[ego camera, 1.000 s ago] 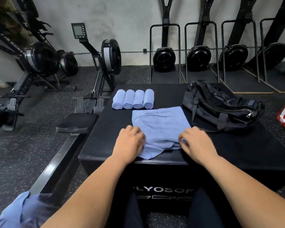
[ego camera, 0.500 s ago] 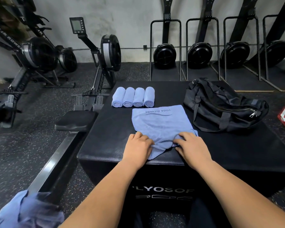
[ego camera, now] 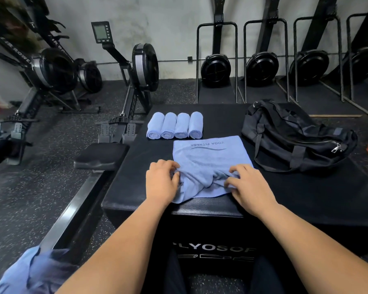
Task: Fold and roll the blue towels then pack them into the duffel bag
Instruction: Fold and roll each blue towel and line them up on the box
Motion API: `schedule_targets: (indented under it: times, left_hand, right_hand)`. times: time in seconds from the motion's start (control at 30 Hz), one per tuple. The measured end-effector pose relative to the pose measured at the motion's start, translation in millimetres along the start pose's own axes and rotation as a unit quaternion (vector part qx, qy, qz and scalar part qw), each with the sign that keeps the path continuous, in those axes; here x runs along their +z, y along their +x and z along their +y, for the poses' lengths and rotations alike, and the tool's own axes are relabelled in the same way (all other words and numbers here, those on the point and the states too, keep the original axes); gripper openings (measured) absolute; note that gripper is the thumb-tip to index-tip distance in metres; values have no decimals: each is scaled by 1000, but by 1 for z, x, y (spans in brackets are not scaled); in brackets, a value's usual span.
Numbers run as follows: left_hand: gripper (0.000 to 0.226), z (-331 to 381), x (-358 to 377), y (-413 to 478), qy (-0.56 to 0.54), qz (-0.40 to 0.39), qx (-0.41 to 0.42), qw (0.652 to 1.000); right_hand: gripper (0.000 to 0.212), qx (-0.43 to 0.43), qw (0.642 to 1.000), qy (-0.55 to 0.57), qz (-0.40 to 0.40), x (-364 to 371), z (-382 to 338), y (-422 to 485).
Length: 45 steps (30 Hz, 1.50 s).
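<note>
- While the left hand [ego camera: 163, 181] and right hand [ego camera: 249, 185] pinch its bunched near edge with curled fingers, the flat towel [ego camera: 208, 158] reaches the box [ego camera: 306, 194] at its front edge
- Four rolled towels [ego camera: 174, 126] lie touching at 11 o'clock
- Duffel bag [ego camera: 295, 136] sits at 2 o'clock, just beside the towel
- Bare box top lies at 4 o'clock

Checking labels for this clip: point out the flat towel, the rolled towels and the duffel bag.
flat towel [ego camera: 208, 160], head view, middle, below the print.
rolled towels [ego camera: 182, 124], head view, third roll from left.
duffel bag [ego camera: 285, 128], head view, upper side panel.
</note>
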<state>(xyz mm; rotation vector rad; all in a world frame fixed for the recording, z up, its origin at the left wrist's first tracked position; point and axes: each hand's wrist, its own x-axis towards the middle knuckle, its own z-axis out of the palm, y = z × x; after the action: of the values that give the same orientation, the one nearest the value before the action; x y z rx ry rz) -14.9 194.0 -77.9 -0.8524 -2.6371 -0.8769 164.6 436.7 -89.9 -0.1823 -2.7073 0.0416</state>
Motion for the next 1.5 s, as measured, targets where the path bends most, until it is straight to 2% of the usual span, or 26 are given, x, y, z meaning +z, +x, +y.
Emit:
schedule_targets:
  times: [0.1, 0.17, 0.23, 0.3, 0.47, 0.6, 0.67, 0.73, 0.83, 0.93, 1.0, 1.03, 1.1, 1.27, 1.4, 1.5]
  left_hand:
    - [29, -1, -1, -4, 20, -2, 111, 994]
    - [22, 0, 1, -14, 27, -21, 188, 982]
    - [17, -2, 5, -26, 40, -44, 223, 973]
    - [28, -8, 10, -33, 49, -61, 229, 970]
    - [23, -10, 10, -28, 15, -22, 170, 985]
    - [19, -9, -8, -10, -2, 18, 59, 998]
    - [15, -14, -15, -5, 29, 15, 38, 999]
    - [12, -17, -17, -8, 67, -7, 40, 997]
    - [23, -15, -14, -18, 79, -15, 72, 994]
    - [23, -11, -10, -30, 109, -1, 214, 971]
    - [14, -12, -7, -41, 134, -39, 310, 940]
    - [15, -14, -7, -46, 134, -64, 331, 932]
    - [22, -19, -8, -52, 129, -100, 334, 928]
    - [39, -31, -17, -58, 135, -119, 355, 917]
    - [36, -36, -18, -58, 160, -87, 390, 903]
    - [34, -37, -14, -59, 186, -72, 416, 887]
  right_hand:
    - [15, -48, 998, 21, -25, 2, -12, 5]
    - [20, -43, 998, 18, -45, 8, -16, 6]
    - [20, -22, 999, 19, -46, 12, -20, 9]
    - [17, -8, 999, 28, -33, 13, -26, 12]
    - [16, -9, 999, 53, 7, 4, -29, 11]
    - [15, 136, 984, 65, 90, -20, -8, 11]
    - [16, 190, 977, 29, 95, -27, 6, 5]
    - [15, 195, 978, -15, 69, -29, 20, -6]
    - [24, 146, 987, -39, 49, -29, 27, -19]
    - [33, 33, 997, -56, 49, -29, 17, -21]
    - [30, -68, 996, -60, 10, -26, 9, -24]
    - [29, -103, 993, -60, -9, -23, 6, -27]
    - [24, -113, 991, -62, -22, -17, 7, -32]
    - [10, -28, 999, -15, -28, -22, 13, -40]
    - [22, 124, 991, 33, -22, -24, 25, -37]
    - [15, 194, 979, 69, 2, -25, 31, -36]
